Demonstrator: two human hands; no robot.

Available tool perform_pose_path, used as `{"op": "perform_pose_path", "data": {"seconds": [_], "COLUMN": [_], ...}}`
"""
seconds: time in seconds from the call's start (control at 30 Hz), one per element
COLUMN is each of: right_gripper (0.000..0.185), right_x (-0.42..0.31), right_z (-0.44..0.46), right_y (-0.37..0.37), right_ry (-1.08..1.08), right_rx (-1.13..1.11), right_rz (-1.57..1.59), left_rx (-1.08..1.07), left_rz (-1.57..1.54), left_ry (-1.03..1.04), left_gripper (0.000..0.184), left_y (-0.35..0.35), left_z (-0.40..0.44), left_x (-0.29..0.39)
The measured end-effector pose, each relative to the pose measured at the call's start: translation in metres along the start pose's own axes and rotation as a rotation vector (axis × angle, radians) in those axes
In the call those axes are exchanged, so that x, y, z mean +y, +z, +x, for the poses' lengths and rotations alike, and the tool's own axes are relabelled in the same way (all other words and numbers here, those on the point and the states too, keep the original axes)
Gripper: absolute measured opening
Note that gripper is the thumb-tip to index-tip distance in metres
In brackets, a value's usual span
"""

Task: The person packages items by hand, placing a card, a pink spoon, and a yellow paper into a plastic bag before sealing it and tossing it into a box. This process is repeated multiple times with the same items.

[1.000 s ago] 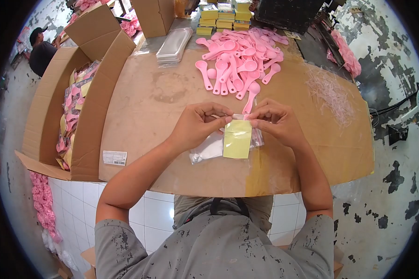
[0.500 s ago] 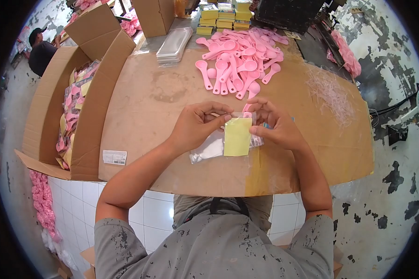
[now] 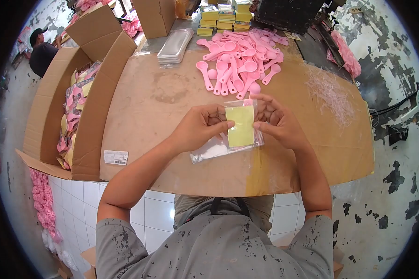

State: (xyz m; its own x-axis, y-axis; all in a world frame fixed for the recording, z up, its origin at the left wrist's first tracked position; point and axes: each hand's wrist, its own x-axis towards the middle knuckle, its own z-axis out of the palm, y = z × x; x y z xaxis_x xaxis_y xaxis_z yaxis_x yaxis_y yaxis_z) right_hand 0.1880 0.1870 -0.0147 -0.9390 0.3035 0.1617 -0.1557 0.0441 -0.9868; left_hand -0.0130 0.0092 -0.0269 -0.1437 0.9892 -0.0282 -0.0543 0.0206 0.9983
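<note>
Between both hands is a clear plastic bag (image 3: 240,103) with a yellow card (image 3: 241,132) in it and a bit of pink showing at its top. My left hand (image 3: 201,126) pinches the bag's left edge, thumb over the card. On the right edge, my right hand (image 3: 280,122) grips with thumb in front and fingers behind. Under the held bag, more clear plastic bags (image 3: 207,152) lie on the cardboard-covered table (image 3: 149,111). Just beyond the hands spreads a heap of pink measuring spoons (image 3: 246,65).
At left stands an open carton (image 3: 86,130) with bagged pink spoons and cards (image 3: 72,116) inside. Clear bags (image 3: 174,46) and stacked yellow cards (image 3: 226,17) sit at the back. Plastic shreds (image 3: 330,95) lie at right. Another person (image 3: 43,55) is at far left.
The yellow card now sits deeper in the bag, whose top edge shows above it. My left thumb has moved down onto the card, and the bag has risen slightly away from me.
</note>
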Motion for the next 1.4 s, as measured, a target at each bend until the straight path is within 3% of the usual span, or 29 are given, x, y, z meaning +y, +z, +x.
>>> {"op": "perform_pose_path", "data": {"seconds": [0.03, 0.13, 0.2, 0.3, 0.37, 0.43, 0.5, 0.57, 0.67, 0.77, 0.97, 1.07, 1.17, 1.27, 1.37, 1.4], "right_gripper": [0.059, 0.054, 0.051, 0.045, 0.036, 0.033, 0.031, 0.03, 0.03, 0.025, 0.023, 0.023, 0.019, 0.017, 0.018, 0.018], "right_x": [-0.002, 0.001, -0.001, -0.017, -0.024, -0.024, -0.023, -0.02, -0.019, -0.014, -0.012, -0.019, -0.021, -0.027, -0.021, -0.019], "right_z": [0.0, -0.002, -0.004, -0.008, -0.01, -0.018, -0.026, -0.035, -0.033, -0.033, -0.031, -0.031, -0.032, -0.028, -0.026, -0.024], "right_y": [-0.002, -0.022, -0.038, -0.052, -0.058, -0.071, -0.082, -0.089, -0.091, -0.092, -0.093, -0.092, -0.098, -0.088, -0.073, -0.063], "right_ry": [-0.032, -0.089, -0.074, 0.002, 0.035, 0.091, 0.15, 0.214, 0.298, 0.287, 0.294, 0.256, 0.363, 0.164, 0.003, -0.026], "right_rx": [0.022, 0.131, 0.207, 0.288, 0.321, 0.315, 0.25, 0.142, 0.088, 0.105, 0.159, 0.15, 0.163, 0.224, 0.129, 0.041], "right_rz": [-0.022, -0.246, -0.377, -0.514, -0.671, -0.988, -1.124, -1.073, -1.041, -0.972, -0.892, -0.877, -0.89, -1.003, -0.687, -0.572], "left_rx": [-0.004, 0.258, 0.65, 0.83, 0.803, 0.759, 0.504, 0.241, 0.144, 0.118, 0.186, 0.192, 0.161, 0.146, 0.135, 0.126], "left_rz": [0.011, -0.019, -0.081, -0.403, -0.45, -0.136, 0.512, 0.639, 0.995, 0.909, 0.442, 0.425, 0.566, 0.677, 0.708, 0.695], "left_ry": [-0.02, 0.092, 0.381, 0.725, 0.705, 0.478, 0.238, 0.153, 0.335, 0.339, 0.079, 0.041, 0.088, 0.236, 0.401, 0.362], "left_gripper": [0.027, 0.022, 0.03, 0.049, 0.051, 0.041, 0.038, 0.036, 0.034, 0.031, 0.028, 0.02, 0.018, 0.017, 0.016, 0.017], "left_y": [-0.004, -0.026, -0.057, -0.085, -0.091, -0.078, -0.065, -0.026, -0.006, -0.003, -0.001, -0.001, -0.003, -0.003, -0.006, -0.005], "left_z": [0.001, -0.003, 0.001, -0.003, 0.003, 0.01, 0.014, 0.005, 0.005, 0.005, 0.005, 0.004, 0.003, 0.003, 0.005, 0.005], "left_x": [0.004, 0.024, 0.027, 0.061, 0.047, 0.021, 0.0, 0.005, -0.014, -0.019, -0.016, -0.004, -0.002, -0.004, -0.018, -0.018]}}
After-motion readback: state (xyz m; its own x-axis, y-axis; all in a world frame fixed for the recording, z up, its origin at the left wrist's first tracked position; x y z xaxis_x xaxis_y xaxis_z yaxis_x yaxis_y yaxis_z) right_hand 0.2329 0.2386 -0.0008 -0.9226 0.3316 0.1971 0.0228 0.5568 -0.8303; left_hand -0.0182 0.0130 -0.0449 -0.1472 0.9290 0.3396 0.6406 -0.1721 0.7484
